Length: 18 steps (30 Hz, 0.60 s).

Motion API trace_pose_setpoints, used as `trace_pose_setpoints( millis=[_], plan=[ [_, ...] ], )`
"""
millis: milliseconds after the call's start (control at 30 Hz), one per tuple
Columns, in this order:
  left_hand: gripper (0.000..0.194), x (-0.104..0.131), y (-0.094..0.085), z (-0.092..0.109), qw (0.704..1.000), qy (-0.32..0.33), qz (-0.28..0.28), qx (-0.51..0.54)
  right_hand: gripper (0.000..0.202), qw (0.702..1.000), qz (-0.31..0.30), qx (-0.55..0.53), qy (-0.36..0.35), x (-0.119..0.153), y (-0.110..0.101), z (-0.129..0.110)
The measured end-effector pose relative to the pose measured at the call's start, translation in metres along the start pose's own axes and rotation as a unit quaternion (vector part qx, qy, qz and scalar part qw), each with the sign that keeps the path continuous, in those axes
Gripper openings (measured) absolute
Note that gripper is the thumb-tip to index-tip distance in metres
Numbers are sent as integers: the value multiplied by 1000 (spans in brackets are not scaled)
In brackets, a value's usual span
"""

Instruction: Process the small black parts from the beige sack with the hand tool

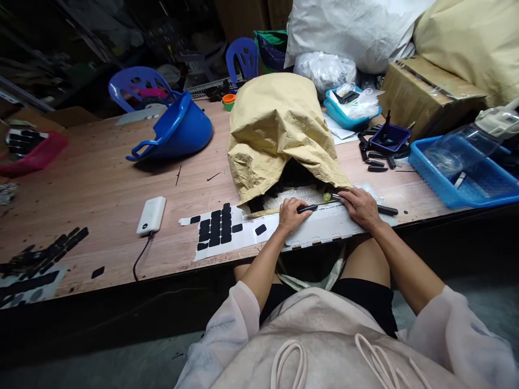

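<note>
Holds a black piece point(308, 208) in the left hand point(291, 215), pinched narrowly, long axis roughly along the table edge point(182, 267), tip toward the right hand point(360, 207). Grips a rod point(335, 196) in that hand, green end point(327, 197) leftward, just apart from the piece. Cannot make out any join to the black handle point(388, 210).

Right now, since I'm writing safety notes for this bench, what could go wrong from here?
First, the left hand holds a black piece close to the front edge of the table; if it slips, it might fall off.
Second, the sack lies with its mouth open toward that edge, so a tug could spill its dark contents.
Third, the cable from the white power bank reaches the edge; a snag might drag both down.
</note>
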<state>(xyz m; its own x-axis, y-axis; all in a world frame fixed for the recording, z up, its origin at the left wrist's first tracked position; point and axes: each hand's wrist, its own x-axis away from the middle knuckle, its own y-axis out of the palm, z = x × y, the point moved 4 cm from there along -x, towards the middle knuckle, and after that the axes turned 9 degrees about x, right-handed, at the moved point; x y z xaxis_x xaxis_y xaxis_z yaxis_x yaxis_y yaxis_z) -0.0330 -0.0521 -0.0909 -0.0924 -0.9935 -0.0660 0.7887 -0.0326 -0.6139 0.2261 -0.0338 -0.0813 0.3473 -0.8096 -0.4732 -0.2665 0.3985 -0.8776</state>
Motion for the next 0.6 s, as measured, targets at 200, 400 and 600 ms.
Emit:
trace_pose_setpoints(
  millis=[200,400,600],
  plan=[
    [18,0,1,-1,1000,5,-17,6,35,995,33,-69,56,17,-22,-42],
    [20,-1,2,-4,999,12,-30,13,36,994,23,-104,27,23,-27,-75],
    [16,-1,1,-2,999,14,-40,11,34,998,-1,-58,15,22,-23,-73]
  ],
)
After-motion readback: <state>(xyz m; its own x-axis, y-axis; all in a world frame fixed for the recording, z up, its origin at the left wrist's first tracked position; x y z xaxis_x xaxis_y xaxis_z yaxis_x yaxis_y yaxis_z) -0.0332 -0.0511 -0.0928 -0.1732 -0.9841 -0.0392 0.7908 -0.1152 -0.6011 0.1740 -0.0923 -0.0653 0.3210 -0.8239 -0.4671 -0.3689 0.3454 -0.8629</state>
